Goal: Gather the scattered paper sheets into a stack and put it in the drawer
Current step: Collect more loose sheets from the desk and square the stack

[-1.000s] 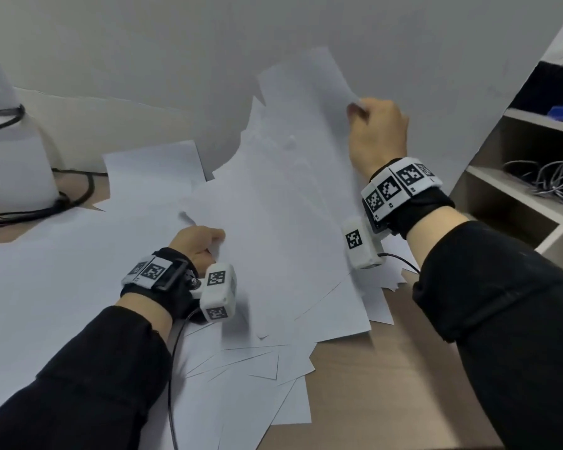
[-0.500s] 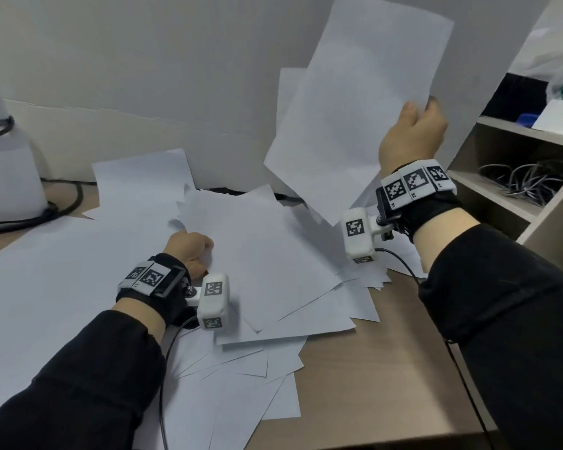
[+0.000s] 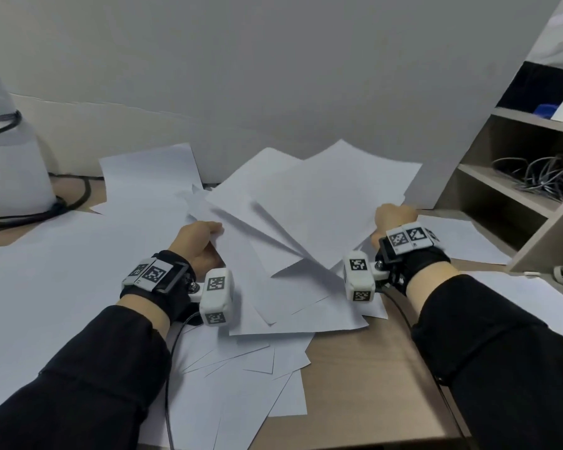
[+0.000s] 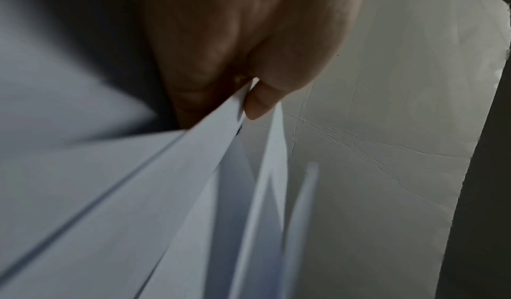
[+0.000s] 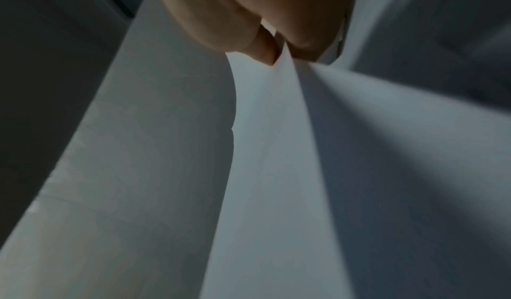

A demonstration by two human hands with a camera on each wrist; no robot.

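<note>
White paper sheets (image 3: pixel 293 219) fanned over desk (image 3: pixel 364 378), more loose around. Left hand (image 3: pixel 197 240) pinches several edges; right hand (image 3: pixel 395 217) pinches one sheet's edge. Advice: lay it flat on the pile, square edges before lifting. Drawer not seen.

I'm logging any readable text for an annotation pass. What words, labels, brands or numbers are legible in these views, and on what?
No readable words, brands or numbers in any view.
Paper sheets: blank on every visible face.
Left wrist band and right wrist band: black-and-white square code markers only, no letters.
White wrist cameras: the same kind of markers, no text.
Shelf contents: too small to read.
</note>
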